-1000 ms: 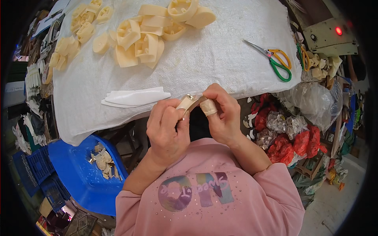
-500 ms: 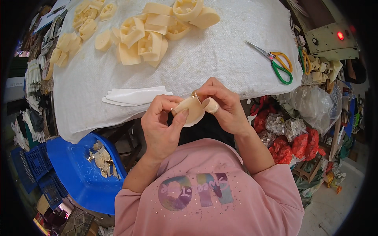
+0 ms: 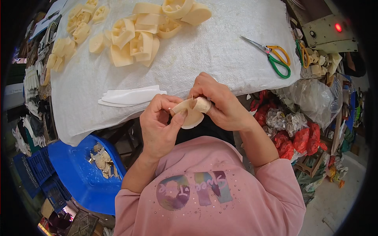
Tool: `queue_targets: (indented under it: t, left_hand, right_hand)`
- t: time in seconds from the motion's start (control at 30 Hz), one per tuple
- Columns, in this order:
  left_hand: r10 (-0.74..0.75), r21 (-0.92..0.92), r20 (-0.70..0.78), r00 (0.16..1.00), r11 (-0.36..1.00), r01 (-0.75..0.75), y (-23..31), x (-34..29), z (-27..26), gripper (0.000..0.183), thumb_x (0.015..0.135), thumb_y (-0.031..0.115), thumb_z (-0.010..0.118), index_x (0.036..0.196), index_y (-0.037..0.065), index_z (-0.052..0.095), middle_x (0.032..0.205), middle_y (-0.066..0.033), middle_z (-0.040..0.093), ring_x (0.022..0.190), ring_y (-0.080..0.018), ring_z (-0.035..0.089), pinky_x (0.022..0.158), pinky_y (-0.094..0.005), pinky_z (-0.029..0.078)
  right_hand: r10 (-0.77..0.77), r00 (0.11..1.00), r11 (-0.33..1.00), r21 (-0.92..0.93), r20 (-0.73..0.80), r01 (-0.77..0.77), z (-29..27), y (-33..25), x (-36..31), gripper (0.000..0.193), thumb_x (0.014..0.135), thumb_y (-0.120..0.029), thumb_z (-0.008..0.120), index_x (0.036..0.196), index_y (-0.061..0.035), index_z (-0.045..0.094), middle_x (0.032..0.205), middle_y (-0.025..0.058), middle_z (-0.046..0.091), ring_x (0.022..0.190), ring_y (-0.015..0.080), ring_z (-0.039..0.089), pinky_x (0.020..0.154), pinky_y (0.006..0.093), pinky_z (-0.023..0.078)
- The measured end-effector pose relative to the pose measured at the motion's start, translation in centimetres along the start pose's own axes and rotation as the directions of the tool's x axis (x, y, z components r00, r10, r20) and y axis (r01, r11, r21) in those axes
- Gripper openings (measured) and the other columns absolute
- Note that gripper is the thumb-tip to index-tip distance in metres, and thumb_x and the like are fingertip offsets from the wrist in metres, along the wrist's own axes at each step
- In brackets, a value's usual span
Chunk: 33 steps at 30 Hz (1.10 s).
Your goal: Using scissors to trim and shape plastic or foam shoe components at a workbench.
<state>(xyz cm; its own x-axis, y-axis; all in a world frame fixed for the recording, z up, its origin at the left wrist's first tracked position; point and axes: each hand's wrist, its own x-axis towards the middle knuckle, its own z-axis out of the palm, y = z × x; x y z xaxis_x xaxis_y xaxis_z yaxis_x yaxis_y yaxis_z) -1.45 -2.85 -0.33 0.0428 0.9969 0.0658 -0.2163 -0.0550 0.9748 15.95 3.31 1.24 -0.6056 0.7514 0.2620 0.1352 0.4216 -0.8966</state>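
Note:
Both hands meet just below the near edge of the white cloth-covered table (image 3: 220, 55). My left hand (image 3: 159, 124) and my right hand (image 3: 220, 100) together grip a small cream-coloured piece (image 3: 191, 114), a rounded flat shape with a folded tab. The left thumb presses its lower rim; the right fingers wrap its upper right end. A stack of thin white sheets (image 3: 132, 96) lies on the cloth beside the left hand. Several more cream pieces (image 3: 136, 39) are heaped at the table's far side.
Green and yellow scissors (image 3: 273, 57) lie on the cloth at the right. A blue tub (image 3: 75, 173) holding cream scraps stands on the floor at lower left. Red and clear plastic bags (image 3: 291, 126) pile up at the right, below a beige box with a red light (image 3: 330, 31).
Both hands with the cream piece have dropped slightly toward my body and the left thumb has shifted along its rim. Everything on the table stays where it was.

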Motion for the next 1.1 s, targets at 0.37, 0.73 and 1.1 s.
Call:
queue_targets:
  t: [0.37,0.73,1.1]
  left_hand:
    - [-0.152,-0.133,0.057,0.987,0.978,0.158,0.6,0.3,0.5,0.015,0.084,0.005,0.065,0.09,0.0,0.052,0.092,-0.0099,0.06,0.082,-0.0083,0.055,0.073,-0.0239,0.047]
    - [-0.035,-0.021,-0.03,0.999,0.999,0.034,0.6,0.0,0.1,0.013,0.08,0.003,0.069,0.086,-0.001,0.058,0.106,-0.0185,0.061,0.088,-0.0146,0.061,0.077,-0.0266,0.049]
    - [0.589,0.628,0.318,0.743,0.456,-0.63,0.8,0.6,-0.9,0.02,0.07,0.017,0.076,0.085,0.007,0.067,0.129,-0.0213,0.049,0.117,-0.0385,0.047,0.093,-0.0404,0.042]
  right_hand:
    - [0.174,0.977,0.954,0.269,-0.125,-0.135,0.9,0.8,-0.9,0.024,0.088,-0.022,0.054,0.074,-0.0028,0.052,0.067,0.0034,0.049,0.062,0.0158,0.043,0.06,0.0295,0.037]
    - [0.443,0.888,0.723,0.537,0.124,-0.435,-0.5,0.1,-1.5,0.044,0.088,-0.022,0.062,0.123,0.0004,0.049,0.106,0.0114,0.062,0.095,0.0154,0.058,0.083,0.028,0.047]
    - [0.283,0.956,0.748,0.607,0.074,-0.268,-0.9,-0.7,-0.8,0.069,0.069,0.0,0.074,0.131,-0.0019,0.041,0.117,0.0151,0.059,0.109,0.0198,0.056,0.098,0.0344,0.043]
